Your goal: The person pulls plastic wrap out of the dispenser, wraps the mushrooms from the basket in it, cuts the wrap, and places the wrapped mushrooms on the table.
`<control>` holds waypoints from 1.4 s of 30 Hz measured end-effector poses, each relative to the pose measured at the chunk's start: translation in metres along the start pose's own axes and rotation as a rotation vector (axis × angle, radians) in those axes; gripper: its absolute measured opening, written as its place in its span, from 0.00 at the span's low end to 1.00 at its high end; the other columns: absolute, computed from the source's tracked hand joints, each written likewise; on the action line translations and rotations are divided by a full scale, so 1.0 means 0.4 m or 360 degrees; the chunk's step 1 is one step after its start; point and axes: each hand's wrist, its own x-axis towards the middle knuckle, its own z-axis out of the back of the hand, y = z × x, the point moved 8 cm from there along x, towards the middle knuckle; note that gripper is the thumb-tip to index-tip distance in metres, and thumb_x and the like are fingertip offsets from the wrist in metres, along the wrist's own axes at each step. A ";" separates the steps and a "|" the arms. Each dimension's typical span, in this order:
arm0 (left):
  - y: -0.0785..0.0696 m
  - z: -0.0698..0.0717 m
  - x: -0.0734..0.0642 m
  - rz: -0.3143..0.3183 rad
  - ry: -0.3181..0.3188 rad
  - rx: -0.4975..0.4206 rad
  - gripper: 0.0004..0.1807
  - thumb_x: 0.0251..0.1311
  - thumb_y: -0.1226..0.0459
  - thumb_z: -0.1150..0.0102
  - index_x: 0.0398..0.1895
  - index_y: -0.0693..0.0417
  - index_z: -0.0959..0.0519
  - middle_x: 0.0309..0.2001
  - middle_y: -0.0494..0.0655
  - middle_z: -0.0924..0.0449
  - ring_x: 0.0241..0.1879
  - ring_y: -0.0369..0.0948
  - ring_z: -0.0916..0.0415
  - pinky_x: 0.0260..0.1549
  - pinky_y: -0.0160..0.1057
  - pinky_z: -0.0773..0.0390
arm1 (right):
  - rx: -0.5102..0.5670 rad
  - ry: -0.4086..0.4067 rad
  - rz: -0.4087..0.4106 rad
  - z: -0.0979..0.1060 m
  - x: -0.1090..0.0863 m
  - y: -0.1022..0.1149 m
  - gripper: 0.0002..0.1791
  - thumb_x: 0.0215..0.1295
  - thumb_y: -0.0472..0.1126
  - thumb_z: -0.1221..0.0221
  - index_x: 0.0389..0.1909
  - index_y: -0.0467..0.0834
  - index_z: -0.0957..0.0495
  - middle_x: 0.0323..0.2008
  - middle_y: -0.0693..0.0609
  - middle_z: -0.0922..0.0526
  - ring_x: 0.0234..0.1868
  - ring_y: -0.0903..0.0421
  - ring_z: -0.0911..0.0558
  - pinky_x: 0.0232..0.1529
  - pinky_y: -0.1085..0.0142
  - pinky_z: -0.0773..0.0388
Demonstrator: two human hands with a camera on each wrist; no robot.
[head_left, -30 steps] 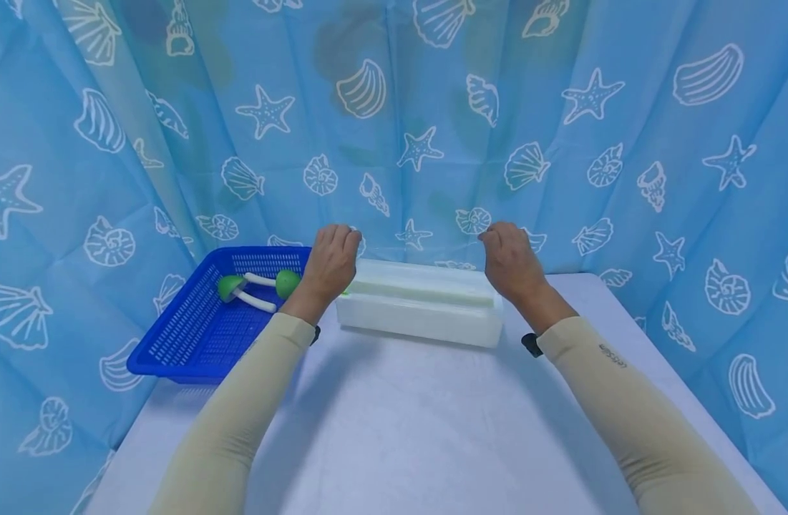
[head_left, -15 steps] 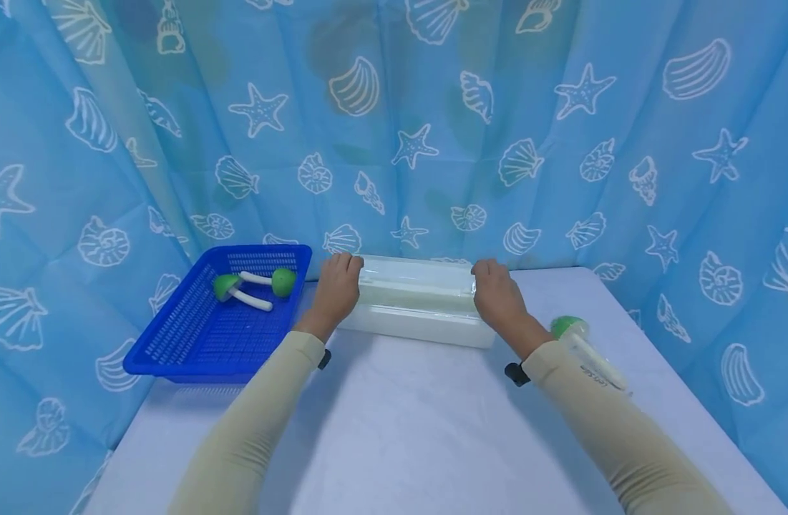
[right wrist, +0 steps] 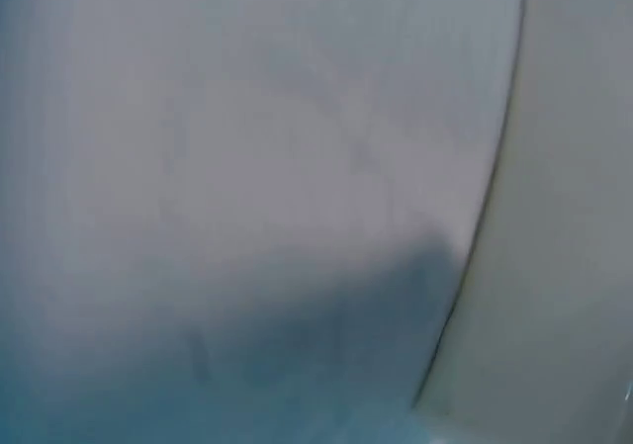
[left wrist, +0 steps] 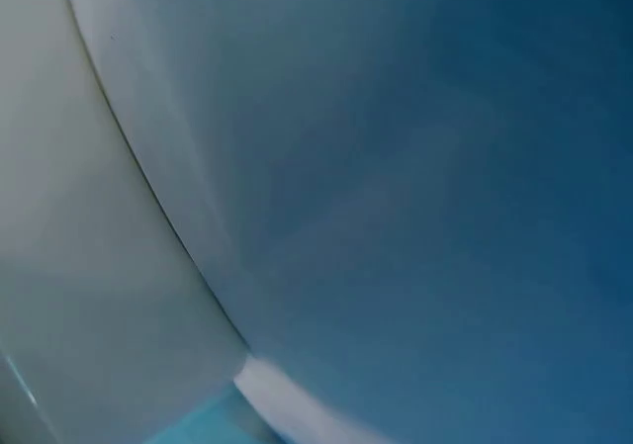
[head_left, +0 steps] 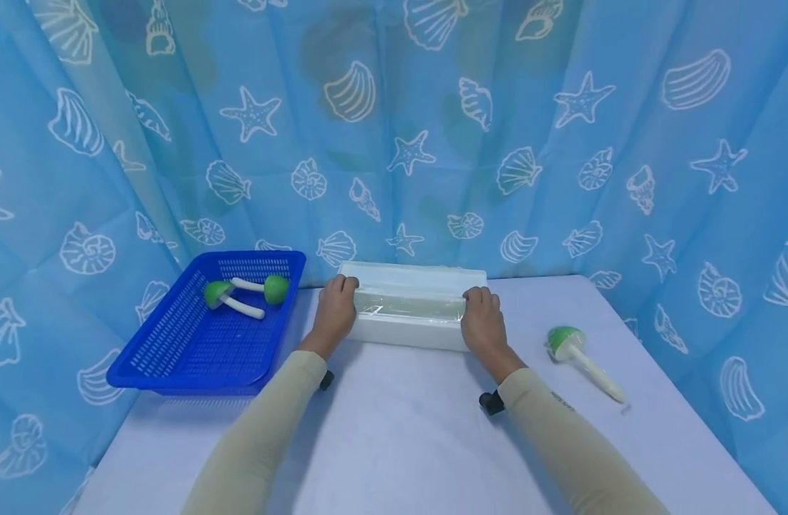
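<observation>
A long white cling film box [head_left: 406,335] stands at the back of the table, its lid [head_left: 413,275] raised behind. Shiny clear cling film [head_left: 403,306] spans between my hands over the box. My left hand [head_left: 334,309] pinches it at the left end, and my right hand [head_left: 486,323] pinches it at the right end; both sets of fingers are curled and overlap the box. Each wrist view shows a plain pale side of the box [left wrist: 99,217], close up, with the hands out of view.
To the left sits a blue plastic basket [head_left: 119,372] holding two green-capped toy mushrooms [head_left: 276,289]. Another green-capped mushroom [head_left: 583,357] with a white stem lies on the white-covered table [head_left: 406,443] at the right. A blue shell-print curtain [head_left: 381,179] hangs close behind.
Both hands have come down from above the box to its ends, bringing the film down with them. The mushroom at the right, earlier hidden behind the right arm, now shows.
</observation>
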 end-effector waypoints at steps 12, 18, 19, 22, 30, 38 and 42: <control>-0.033 -0.020 0.037 0.0101 -0.0073 0.0171 0.10 0.62 0.76 0.51 0.45 0.61 0.28 0.36 0.54 0.32 0.36 0.52 0.32 0.33 0.49 0.30 | -0.0040 -0.0015 0.0381 -0.003 0.093 -0.039 0.07 0.72 0.27 0.56 0.47 0.34 0.33 0.41 0.41 0.32 0.43 0.44 0.30 0.46 0.54 0.25; -0.020 -0.049 0.041 0.0156 0.0023 0.0330 0.08 0.67 0.72 0.53 0.47 0.59 0.30 0.38 0.53 0.32 0.37 0.50 0.33 0.34 0.48 0.32 | -0.0112 0.0077 0.0360 -0.028 0.111 -0.039 0.11 0.70 0.25 0.57 0.49 0.35 0.33 0.42 0.41 0.32 0.42 0.45 0.30 0.40 0.56 0.24; -0.015 -0.052 0.040 0.0162 0.0044 0.0342 0.08 0.68 0.72 0.53 0.48 0.59 0.30 0.39 0.54 0.32 0.37 0.50 0.33 0.35 0.48 0.32 | -0.0122 0.0099 0.0332 -0.035 0.112 -0.037 0.11 0.70 0.25 0.57 0.49 0.36 0.33 0.43 0.41 0.32 0.42 0.45 0.30 0.41 0.56 0.24; 0.000 -0.057 0.039 0.0172 0.0100 0.0392 0.07 0.69 0.71 0.53 0.47 0.59 0.31 0.39 0.53 0.33 0.37 0.50 0.33 0.37 0.49 0.31 | -0.0136 0.0122 0.0296 -0.051 0.112 -0.028 0.11 0.70 0.26 0.58 0.49 0.35 0.33 0.43 0.40 0.32 0.43 0.45 0.30 0.41 0.55 0.23; 0.024 -0.055 0.030 0.0195 0.0154 0.0407 0.07 0.70 0.71 0.54 0.47 0.59 0.31 0.39 0.53 0.33 0.37 0.50 0.33 0.38 0.49 0.31 | -0.0279 0.0118 0.0321 -0.066 0.109 -0.004 0.10 0.71 0.28 0.55 0.49 0.37 0.32 0.43 0.41 0.30 0.43 0.44 0.28 0.40 0.53 0.25; 0.003 0.012 0.044 -0.0036 -0.0055 0.0305 0.08 0.67 0.74 0.54 0.46 0.60 0.31 0.38 0.53 0.34 0.36 0.50 0.35 0.35 0.46 0.35 | -0.0381 -0.0050 0.0563 0.008 0.120 0.025 0.10 0.68 0.28 0.51 0.48 0.38 0.30 0.40 0.43 0.28 0.40 0.46 0.28 0.40 0.53 0.27; -0.008 0.064 0.079 -0.0170 -0.0093 0.0207 0.10 0.67 0.76 0.56 0.48 0.60 0.30 0.39 0.53 0.33 0.37 0.49 0.36 0.36 0.46 0.33 | -0.0332 -0.0153 0.0709 0.067 0.128 0.045 0.10 0.67 0.27 0.49 0.47 0.38 0.30 0.40 0.43 0.28 0.41 0.45 0.28 0.42 0.54 0.26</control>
